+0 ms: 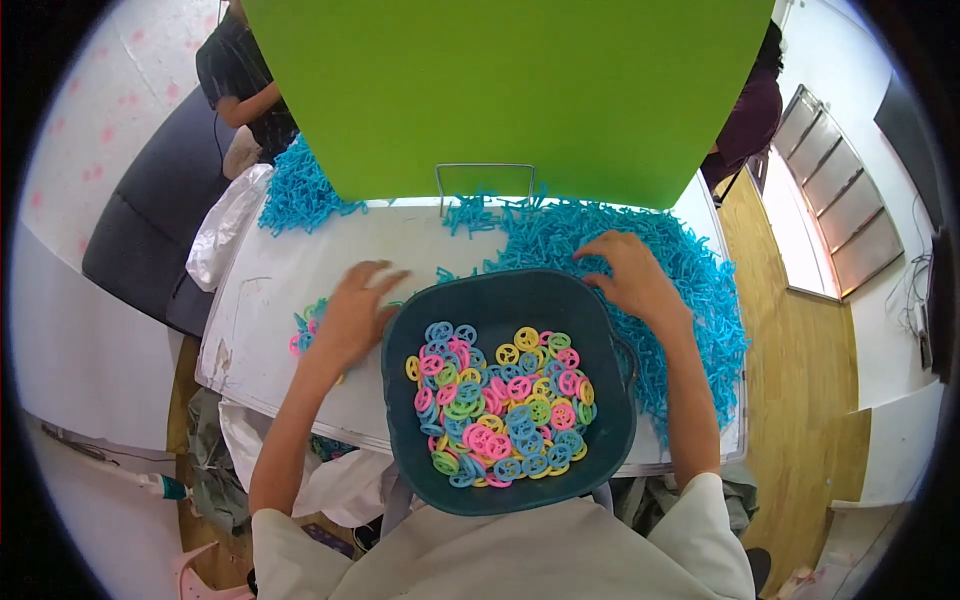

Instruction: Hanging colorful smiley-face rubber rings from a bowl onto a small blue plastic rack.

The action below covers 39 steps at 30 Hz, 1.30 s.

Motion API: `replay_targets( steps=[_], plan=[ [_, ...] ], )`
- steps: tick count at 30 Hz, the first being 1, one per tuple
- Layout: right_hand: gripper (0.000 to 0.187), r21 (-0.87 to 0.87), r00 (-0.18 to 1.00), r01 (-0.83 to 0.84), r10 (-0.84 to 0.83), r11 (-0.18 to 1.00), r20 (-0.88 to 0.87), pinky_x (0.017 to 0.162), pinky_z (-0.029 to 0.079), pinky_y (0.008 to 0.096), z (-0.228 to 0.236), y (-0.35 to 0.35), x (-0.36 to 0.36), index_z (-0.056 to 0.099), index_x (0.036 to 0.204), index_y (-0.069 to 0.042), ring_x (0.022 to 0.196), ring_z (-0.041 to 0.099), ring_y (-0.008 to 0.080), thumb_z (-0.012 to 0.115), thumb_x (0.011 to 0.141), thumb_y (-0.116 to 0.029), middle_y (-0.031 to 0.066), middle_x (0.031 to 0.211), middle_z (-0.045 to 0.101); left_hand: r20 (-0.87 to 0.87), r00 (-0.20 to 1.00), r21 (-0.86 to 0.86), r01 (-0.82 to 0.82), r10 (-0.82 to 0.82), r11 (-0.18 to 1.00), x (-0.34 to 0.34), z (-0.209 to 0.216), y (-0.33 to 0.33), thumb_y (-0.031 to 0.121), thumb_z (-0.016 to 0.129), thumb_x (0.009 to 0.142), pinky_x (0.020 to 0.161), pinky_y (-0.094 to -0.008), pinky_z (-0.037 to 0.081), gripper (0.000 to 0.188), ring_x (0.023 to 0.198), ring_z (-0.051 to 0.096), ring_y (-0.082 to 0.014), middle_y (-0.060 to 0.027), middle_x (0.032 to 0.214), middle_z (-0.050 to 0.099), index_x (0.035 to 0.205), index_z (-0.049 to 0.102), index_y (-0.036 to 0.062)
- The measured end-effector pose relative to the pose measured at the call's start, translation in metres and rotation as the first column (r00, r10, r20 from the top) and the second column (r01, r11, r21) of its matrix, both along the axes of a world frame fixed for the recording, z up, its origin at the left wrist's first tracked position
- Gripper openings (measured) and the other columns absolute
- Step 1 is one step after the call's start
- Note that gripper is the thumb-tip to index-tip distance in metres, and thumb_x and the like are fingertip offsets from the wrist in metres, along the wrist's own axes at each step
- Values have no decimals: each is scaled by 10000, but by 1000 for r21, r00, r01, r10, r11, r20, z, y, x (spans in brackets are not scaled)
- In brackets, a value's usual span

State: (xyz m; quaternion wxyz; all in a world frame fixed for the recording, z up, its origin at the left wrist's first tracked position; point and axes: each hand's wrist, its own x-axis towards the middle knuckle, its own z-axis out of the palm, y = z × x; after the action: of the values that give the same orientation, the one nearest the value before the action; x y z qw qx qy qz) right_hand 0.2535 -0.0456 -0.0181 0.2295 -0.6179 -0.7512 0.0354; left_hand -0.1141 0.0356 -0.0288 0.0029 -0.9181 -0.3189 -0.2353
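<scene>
From my remote seat, I see the left hand (350, 315) released, fingers spread, beside the dark-green rounded-square plastic basin (400, 450) at the near edge of the white table (270, 280). Multicoloured plastic wheels (485, 440) lie inside it. The right hand (637, 280) curls over bright-blue plastic sticks (712, 345); whether it pinches any, I can't tell. I judge this a reaching step, calling for a light fingertip pinch.

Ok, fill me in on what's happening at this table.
Someone's left hand is over the white table, left of a dark green basin holding multicoloured little wheels. The right hand is at the near edge of a heap of turquoise pieces. Both hands look open, with nothing clearly held.
</scene>
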Motion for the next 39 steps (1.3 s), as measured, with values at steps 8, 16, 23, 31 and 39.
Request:
replay_targets(
  steps=[8, 16, 23, 31, 39],
  plan=[
    [323, -14, 993, 90, -91, 996, -69, 815, 492, 426, -31, 13, -5, 644, 1038, -71, 974, 597, 333, 736, 730, -104, 134, 967, 633, -138, 983, -355, 64, -120, 933, 7, -20, 0, 95, 620, 753, 857, -435, 457, 386, 999, 552, -372, -180, 1063, 572, 1132, 595, 21],
    [274, -49, 987, 144, -147, 988, -69, 764, 499, 406, -33, 20, -8, 644, 1041, -53, 870, 635, 293, 692, 772, -70, 128, 923, 656, -200, 948, -299, -300, 248, 906, -16, -11, 17, 77, 635, 759, 781, -455, 471, 252, 941, 579, -382, -176, 970, 610, 1003, 605, 23],
    [207, -13, 978, 148, -148, 989, -146, 679, 516, 379, -40, 25, -9, 649, 979, -24, 751, 661, 292, 692, 781, -66, 144, 826, 680, -110, 964, -239, -262, 242, 935, -12, -16, 21, 131, 655, 791, 890, -420, 465, 426, 1086, 540, -360, -182, 1170, 571, 1206, 570, 81],
    [175, -53, 970, 195, -200, 979, -136, 657, 518, 363, -43, 28, -13, 644, 940, -28, 721, 664, 280, 703, 789, -94, 135, 789, 679, -87, 975, -236, 178, -203, 955, 38, -70, 66, 102, 707, 711, 941, -414, 461, 641, 1170, 510, -348, -174, 1282, 516, 1320, 515, 161],
    [163, -92, 965, 191, -204, 977, -163, 667, 522, 350, -40, 28, -12, 643, 926, -11, 731, 668, 268, 698, 793, -88, 137, 793, 680, 382, 891, -702, 109, 244, 703, 29, -16, 85, 267, 706, 846, 744, -297, 514, 397, 868, 664, -186, -122, 958, 682, 1086, 618, -36]
  ],
)
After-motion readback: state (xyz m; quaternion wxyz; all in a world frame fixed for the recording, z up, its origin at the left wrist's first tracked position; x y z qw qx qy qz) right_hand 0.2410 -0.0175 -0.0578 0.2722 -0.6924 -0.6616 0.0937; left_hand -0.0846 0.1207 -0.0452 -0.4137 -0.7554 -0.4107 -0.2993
